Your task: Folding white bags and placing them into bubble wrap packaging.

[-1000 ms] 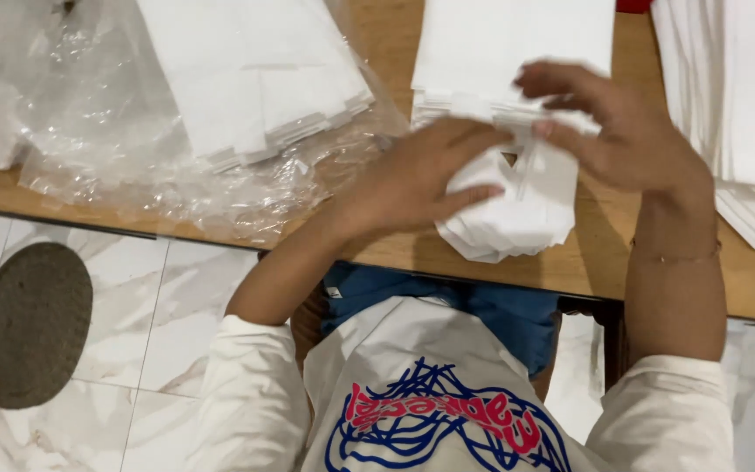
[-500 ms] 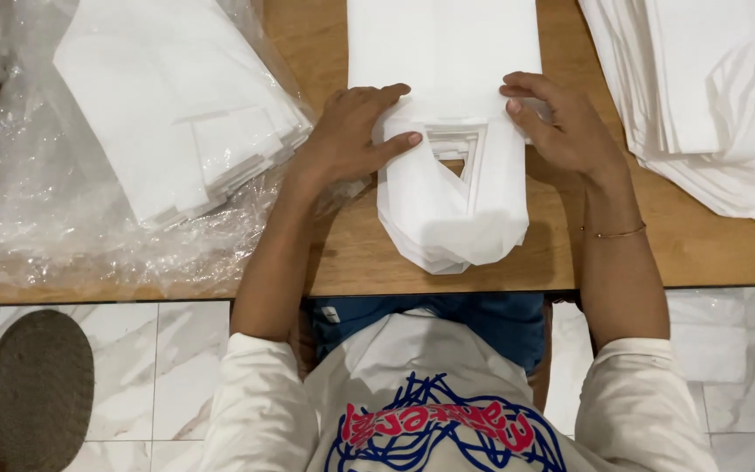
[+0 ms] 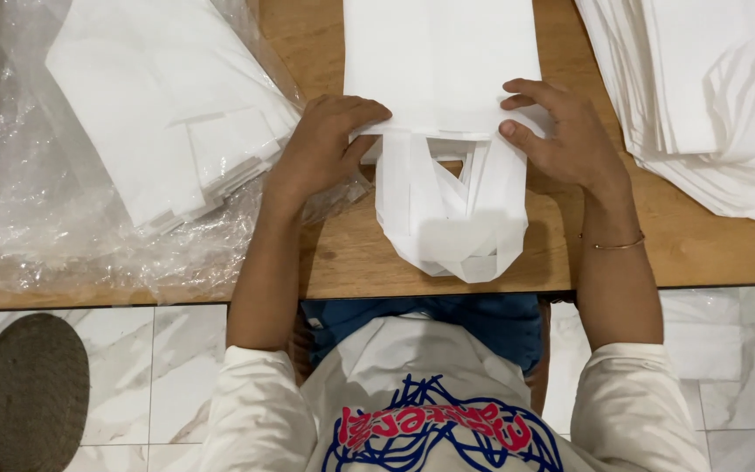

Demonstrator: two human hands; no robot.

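A white paper bag (image 3: 441, 61) lies flat on the wooden table (image 3: 351, 253), its folded handles (image 3: 452, 218) pointing toward me and reaching the table's near edge. My left hand (image 3: 321, 144) presses down on the bag's left edge near the mouth, fingers over the paper. On the opposite edge rests my right hand (image 3: 561, 135), thumb and fingers spread on the bag. A thin bracelet (image 3: 613, 245) circles my right wrist.
A stack of white paper bags (image 3: 163, 105) lies on crinkled clear plastic wrap (image 3: 54, 236) at the left. Another stack of white bags (image 3: 701, 96) fills the right. Below the table are marble floor tiles and a round woven mat (image 3: 32, 393).
The bag was held up and crumpled between both hands a second ago; now it lies flat on the table with both hands pressing its sides. The view has shifted toward the table.
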